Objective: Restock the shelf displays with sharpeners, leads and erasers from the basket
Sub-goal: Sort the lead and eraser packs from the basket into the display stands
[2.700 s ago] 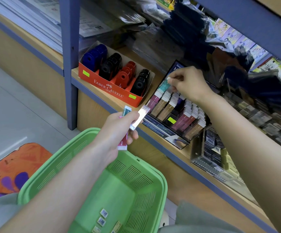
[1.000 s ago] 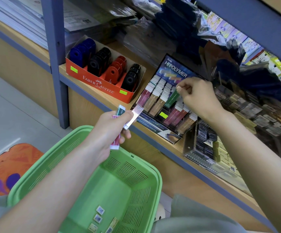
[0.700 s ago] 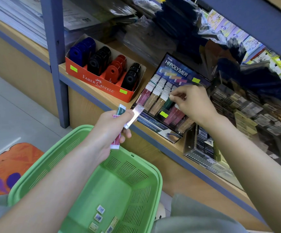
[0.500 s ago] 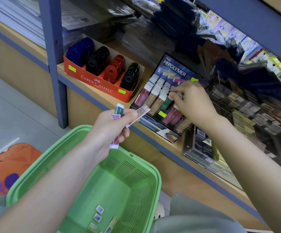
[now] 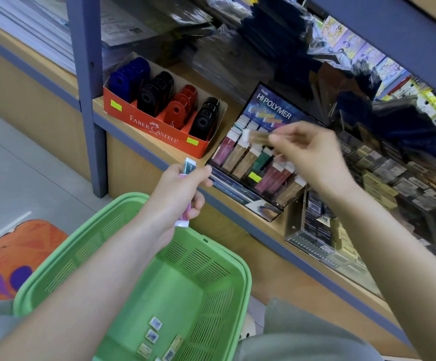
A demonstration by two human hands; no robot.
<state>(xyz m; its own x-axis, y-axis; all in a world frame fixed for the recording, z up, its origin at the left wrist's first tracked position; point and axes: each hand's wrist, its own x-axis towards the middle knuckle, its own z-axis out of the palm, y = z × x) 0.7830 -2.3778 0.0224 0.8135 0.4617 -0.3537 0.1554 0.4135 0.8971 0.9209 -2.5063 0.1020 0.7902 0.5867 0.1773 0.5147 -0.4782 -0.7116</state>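
- From my remote feed, a blue metal post (image 5: 86,95) rises from the floor; I place everything else from it.
- Left of the post: pale grey floor (image 5: 16,178) with a bright streak of light.
- Below-left of it: an orange mat (image 5: 11,259) with purple shapes.
- Right of it: a wooden shelf (image 5: 144,140), blue-edged, over a wooden panel (image 5: 133,183).
- Above-right: a blue beam (image 5: 394,27).

One head camera is looking forward and steeply down from the person's eye level, sitting close over the green basket (image 5: 86,246) and facing the shelf (image 5: 171,153), which is running diagonally across.
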